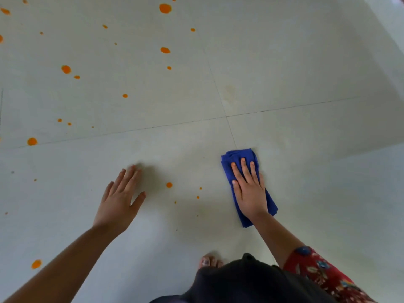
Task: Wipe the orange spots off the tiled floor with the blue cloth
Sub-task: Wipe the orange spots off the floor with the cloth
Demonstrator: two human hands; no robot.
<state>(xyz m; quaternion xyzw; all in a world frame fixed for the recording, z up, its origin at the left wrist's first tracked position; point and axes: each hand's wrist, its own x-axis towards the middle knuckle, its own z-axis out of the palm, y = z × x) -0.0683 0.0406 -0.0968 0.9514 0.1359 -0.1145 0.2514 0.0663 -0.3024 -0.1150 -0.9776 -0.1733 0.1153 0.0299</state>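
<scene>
Blue cloth (237,157) lies folded on the tiled floor (317,62), a little right of the middle of the frame. The right hand (249,191) lies flat on top of it with fingers spread, pressing it down. The floor around the cloth and up to the upper right looks clean, with only faint pale marks.

A lot is left to do. Just left of the cloth sits a small orange spot (169,185) with a few tiny dots near it. The left hand (119,199) rests open and flat on the floor beside them, holding nothing. Many more spots fill the upper left, like the big spot (165,8) at the top and another one (66,69) further left. One more (36,264) sits at the lower left. So I think the job is less than half done.
</scene>
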